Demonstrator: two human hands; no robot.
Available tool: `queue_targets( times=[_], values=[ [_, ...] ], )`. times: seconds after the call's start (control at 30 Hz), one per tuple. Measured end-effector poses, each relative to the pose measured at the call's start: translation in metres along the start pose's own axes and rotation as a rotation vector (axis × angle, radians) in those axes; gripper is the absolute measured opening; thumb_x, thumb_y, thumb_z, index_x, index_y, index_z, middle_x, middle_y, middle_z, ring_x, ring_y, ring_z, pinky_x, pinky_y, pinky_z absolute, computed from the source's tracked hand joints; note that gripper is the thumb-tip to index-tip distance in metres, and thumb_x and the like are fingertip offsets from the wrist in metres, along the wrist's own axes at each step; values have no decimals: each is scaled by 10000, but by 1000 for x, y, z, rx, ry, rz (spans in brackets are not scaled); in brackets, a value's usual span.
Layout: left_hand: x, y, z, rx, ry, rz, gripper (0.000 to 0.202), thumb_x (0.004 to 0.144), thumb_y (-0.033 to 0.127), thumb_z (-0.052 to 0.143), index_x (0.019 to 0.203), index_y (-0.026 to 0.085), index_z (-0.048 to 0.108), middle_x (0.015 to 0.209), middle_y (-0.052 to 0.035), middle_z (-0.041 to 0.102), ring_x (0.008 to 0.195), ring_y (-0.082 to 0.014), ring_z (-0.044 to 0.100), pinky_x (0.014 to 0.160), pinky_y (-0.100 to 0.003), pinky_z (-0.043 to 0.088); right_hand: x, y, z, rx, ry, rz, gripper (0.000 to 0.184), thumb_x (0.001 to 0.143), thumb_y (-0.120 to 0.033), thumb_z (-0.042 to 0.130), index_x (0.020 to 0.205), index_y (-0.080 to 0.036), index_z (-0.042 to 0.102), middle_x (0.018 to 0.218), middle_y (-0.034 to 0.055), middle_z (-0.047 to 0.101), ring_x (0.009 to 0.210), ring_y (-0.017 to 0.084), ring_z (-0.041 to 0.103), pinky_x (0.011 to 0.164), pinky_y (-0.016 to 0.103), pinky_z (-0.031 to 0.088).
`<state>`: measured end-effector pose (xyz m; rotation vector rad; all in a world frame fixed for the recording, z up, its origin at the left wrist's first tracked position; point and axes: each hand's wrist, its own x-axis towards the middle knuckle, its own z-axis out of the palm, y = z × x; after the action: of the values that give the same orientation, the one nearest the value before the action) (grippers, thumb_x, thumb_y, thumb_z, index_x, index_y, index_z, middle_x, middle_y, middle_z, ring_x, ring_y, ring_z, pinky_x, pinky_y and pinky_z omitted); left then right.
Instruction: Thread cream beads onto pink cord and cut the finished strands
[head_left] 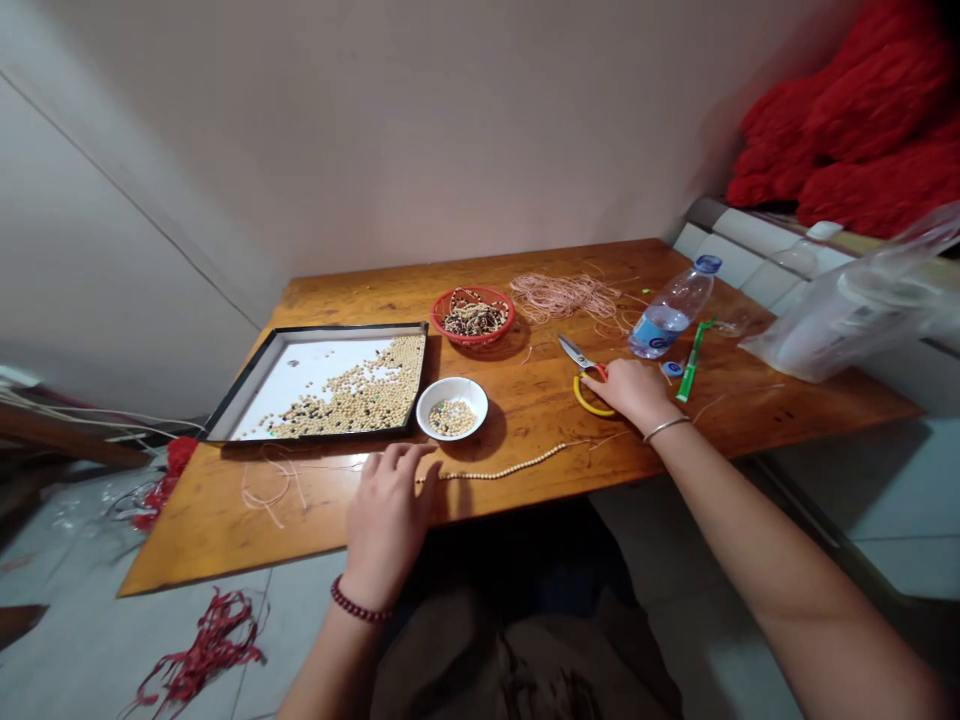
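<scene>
A strand of small cream beads (506,472) lies along the table's front edge, with bare cord trailing from its right end. My left hand (391,492) rests at the strand's left end, thumb and fingers apart. Farther right, my right hand (636,390) has its fingers on the handles of a pair of scissors (592,397). The red and yellow handles are partly under my fingers, and the blades lie on the wood, pointing away to the left. Between my hands, a white bowl (481,410) holds loose beads.
A black-edged tray (259,355) of loose beads stands left. Behind are a red basket (472,338) of bead strings and tangled pink cord (566,297). A water bottle (667,315), its blue cap (673,369), a green pen-like tool (694,365) and a plastic bag (817,340) sit right.
</scene>
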<state>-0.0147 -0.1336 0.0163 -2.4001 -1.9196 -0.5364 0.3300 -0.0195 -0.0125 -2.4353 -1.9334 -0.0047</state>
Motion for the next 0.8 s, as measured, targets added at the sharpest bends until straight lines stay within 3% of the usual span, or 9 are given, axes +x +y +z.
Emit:
queue_targets(
  times=[0.2,0.33,0.5,0.63,0.8],
  values=[
    [-4,-40,-7,63,-86,-31,264,922,359,438,1002,248,664,1000,-45,669,897,-241,549,756,-353,437,-26,6,-11,241,155,-146,370,868,-421,479,969,-153,713,960,149,711,831,247,656,722,314,447],
    [-9,-49,-13,92,-157,-10,242,900,339,470,986,244,675,986,-56,675,898,-242,554,717,-338,446,-56,5,-17,375,126,-315,259,842,-365,537,949,-220,723,1018,68,712,809,211,655,732,295,456],
    [-12,-53,-15,147,-229,-10,216,885,269,471,937,255,680,970,-57,670,900,-249,549,616,-307,422,-78,11,-21,292,74,-435,239,856,-354,535,962,-244,718,1061,37,703,910,235,644,802,325,452],
    [-10,-54,-13,182,-254,49,203,882,226,465,865,235,666,886,-58,652,859,-240,550,634,-305,409,-83,14,-24,191,107,-478,226,845,-346,553,973,-244,709,1048,43,684,907,223,627,755,314,452],
    [-6,-52,-11,220,-248,148,178,888,212,474,815,200,636,835,-76,620,851,-236,540,651,-301,402,-89,6,-21,53,117,-675,168,829,-266,565,908,-221,706,937,76,622,953,228,557,743,309,442]
  ],
)
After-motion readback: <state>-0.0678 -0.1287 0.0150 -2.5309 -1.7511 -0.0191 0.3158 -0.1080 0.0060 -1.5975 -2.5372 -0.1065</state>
